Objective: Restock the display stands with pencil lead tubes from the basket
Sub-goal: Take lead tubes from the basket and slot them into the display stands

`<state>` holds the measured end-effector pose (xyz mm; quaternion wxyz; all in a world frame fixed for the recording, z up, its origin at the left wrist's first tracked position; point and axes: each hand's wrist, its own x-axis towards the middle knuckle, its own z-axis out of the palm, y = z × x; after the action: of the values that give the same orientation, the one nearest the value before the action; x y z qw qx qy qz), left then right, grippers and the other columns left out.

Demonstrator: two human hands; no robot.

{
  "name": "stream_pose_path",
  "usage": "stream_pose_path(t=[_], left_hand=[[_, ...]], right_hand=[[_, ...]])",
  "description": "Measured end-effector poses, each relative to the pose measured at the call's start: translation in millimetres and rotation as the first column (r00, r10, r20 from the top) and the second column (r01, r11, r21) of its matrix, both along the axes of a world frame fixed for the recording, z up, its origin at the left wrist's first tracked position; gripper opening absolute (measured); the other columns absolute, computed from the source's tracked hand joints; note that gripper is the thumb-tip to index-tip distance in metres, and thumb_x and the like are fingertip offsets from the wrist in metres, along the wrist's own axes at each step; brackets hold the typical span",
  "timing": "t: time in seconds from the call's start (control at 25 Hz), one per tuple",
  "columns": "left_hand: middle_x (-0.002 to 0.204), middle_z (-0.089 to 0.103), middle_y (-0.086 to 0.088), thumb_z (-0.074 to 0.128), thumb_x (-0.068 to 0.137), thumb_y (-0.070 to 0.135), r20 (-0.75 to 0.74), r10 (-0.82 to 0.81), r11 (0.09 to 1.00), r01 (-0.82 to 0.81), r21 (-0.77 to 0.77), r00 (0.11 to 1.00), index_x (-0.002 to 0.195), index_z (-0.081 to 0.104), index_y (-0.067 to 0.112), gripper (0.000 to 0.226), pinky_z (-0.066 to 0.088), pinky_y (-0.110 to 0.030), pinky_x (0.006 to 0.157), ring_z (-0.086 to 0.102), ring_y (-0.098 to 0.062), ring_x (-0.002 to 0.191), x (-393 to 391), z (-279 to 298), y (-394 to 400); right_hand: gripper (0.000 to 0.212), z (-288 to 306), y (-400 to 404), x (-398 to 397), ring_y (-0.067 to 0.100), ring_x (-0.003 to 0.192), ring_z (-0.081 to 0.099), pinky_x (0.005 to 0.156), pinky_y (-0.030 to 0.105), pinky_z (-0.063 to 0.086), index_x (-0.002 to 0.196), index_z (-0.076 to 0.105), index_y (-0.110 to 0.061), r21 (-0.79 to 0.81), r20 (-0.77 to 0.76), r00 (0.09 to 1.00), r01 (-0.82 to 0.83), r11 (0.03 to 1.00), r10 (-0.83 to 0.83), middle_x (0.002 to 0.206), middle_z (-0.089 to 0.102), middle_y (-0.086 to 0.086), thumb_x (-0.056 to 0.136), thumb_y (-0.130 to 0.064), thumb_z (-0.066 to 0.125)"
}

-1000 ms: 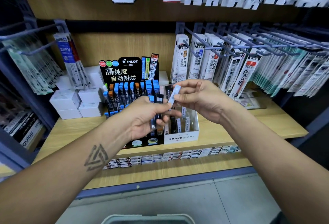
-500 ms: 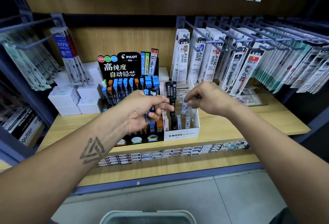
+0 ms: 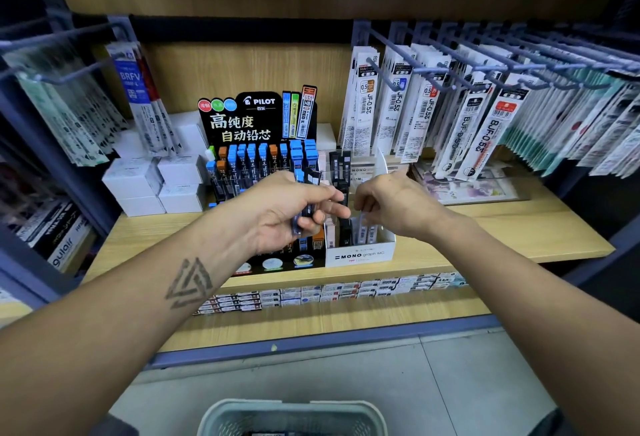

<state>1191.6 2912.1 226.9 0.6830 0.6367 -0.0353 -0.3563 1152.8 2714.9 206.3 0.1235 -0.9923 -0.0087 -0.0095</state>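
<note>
Your right hand (image 3: 391, 205) has dropped from chest height and is now sliding its pale tube (image 3: 362, 227) into the white MONO stand (image 3: 360, 255) right below it. Your left hand (image 3: 287, 208) is still gripping spare dark tubes (image 3: 303, 214), so more restocking's coming.

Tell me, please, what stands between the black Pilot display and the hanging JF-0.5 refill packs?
In the head view, the white Mono display box stands there, with the right hand over it.

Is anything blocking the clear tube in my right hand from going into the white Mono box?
Nothing visible does. The right hand holds the clear plastic lead tube directly over the open white cardboard Mono box, beside tubes already standing there.
</note>
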Motion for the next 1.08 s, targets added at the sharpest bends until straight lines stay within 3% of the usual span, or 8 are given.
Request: stream_pose_path(t=[0.12,0.28,0.56,0.76,1.08], left_hand=[[0.093,0.07,-0.028,0.058,0.098,0.003,-0.004,-0.001,1.0,0.001,0.001,1.0,0.124,0.057,-0.017,0.033,0.029,-0.014,0.032,0.042,-0.009,0.046,-0.3,0.8,0.7],[0.092,0.07,-0.028,0.059,0.098,0.003,-0.012,-0.008,1.0,0.008,-0.009,1.0,0.123,0.058,-0.017,0.032,0.029,-0.014,0.033,0.042,-0.009,0.047,0.4,1.3,0.2],[0.075,0.064,-0.018,0.061,0.096,0.004,-0.022,-0.05,0.999,0.05,-0.007,0.998,0.115,0.062,-0.015,0.027,0.025,-0.013,0.031,0.039,-0.007,0.042,1.7,-0.8,1.1],[0.072,0.063,-0.016,0.062,0.096,0.003,-0.041,-0.082,0.997,0.082,-0.009,0.996,0.104,0.065,-0.009,0.015,0.023,-0.013,0.03,0.037,-0.006,0.04,-0.9,1.4,0.5],[0.071,0.063,-0.015,0.062,0.095,0.002,-0.035,-0.068,0.998,0.068,-0.002,0.997,0.107,0.065,-0.008,0.016,0.023,-0.013,0.031,0.037,-0.006,0.042,2.1,3.6,3.3]], right_hand=[[0.014,-5.4,4.4,1.9,0.018,0.087,0.066,0.078,0.036,0.058,0.094,0.071,-0.025,-0.02,-0.006,1.0,-0.004,1.0,0.004,0.092,0.071,-0.005,0.084,-0.021,0.079],[0.014,-8.7,4.7,2.3,0.018,0.086,0.065,0.074,0.032,0.056,0.096,0.073,-0.027,-0.045,0.001,1.0,0.014,0.999,-0.014,0.093,0.071,-0.005,0.085,-0.022,0.078],[0.012,7.1,-7.5,0.0,0.01,0.084,0.063,0.082,0.026,0.052,0.094,0.078,-0.025,0.127,0.108,0.989,0.089,0.988,-0.103,0.081,0.064,-0.013,0.087,-0.016,0.076],[0.013,-2.7,-1.1,-0.2,0.015,0.086,0.064,0.076,0.029,0.053,0.103,0.075,-0.027,-0.026,0.059,0.997,0.046,0.999,-0.044,0.101,0.074,-0.005,0.09,-0.026,0.073],[0.035,-0.2,7.9,0.4,0.02,0.09,0.066,0.077,0.033,0.057,0.101,0.07,-0.028,-0.121,-0.016,0.999,0.036,0.992,-0.039,0.097,0.07,-0.005,0.084,-0.001,0.055]])
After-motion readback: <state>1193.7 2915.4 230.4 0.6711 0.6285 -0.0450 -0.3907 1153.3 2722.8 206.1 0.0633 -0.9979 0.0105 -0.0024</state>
